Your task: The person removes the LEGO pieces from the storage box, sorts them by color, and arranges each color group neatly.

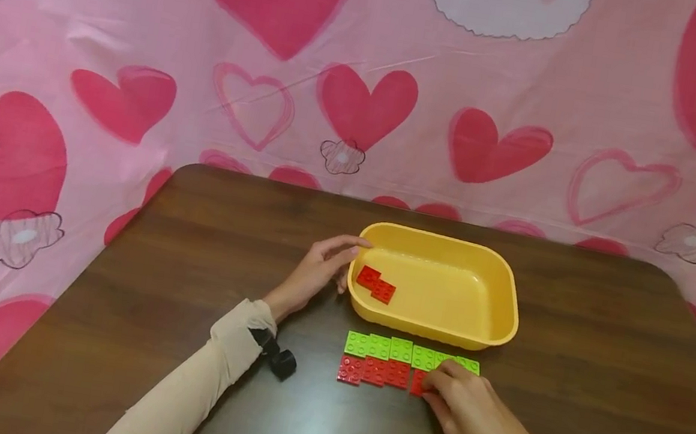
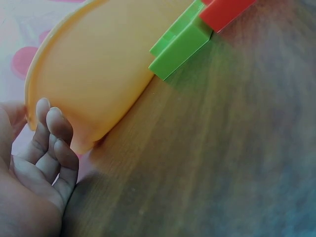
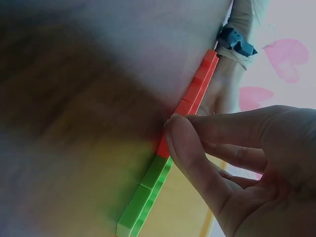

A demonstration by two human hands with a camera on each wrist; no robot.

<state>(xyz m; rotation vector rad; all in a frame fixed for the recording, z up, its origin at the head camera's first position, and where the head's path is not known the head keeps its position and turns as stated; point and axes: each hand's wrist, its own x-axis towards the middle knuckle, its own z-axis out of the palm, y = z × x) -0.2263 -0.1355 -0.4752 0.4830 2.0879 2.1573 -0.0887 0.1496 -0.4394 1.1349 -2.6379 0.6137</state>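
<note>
A yellow plastic tub (image 1: 429,330) stands on the table, and two red toy bricks (image 1: 383,292) lie inside by its left end. My left hand (image 1: 315,269) grips the tub's left rim, with some fingers bent outside the wall in the left wrist view. In front of the tub runs a row of several green bricks (image 1: 400,350). Closer to me, three red bricks (image 1: 374,371) line up against that row. Thumb and fingertips of my right hand (image 1: 475,423) pinch another red brick (image 1: 416,383) just right of those three. That hand partly covers the right-hand green bricks.
The dark wooden table (image 1: 164,340) reaches back to a pink cloth (image 1: 201,19) printed with hearts. On my left wrist sits a black strap mount (image 1: 279,359), low above the table and left of the brick rows.
</note>
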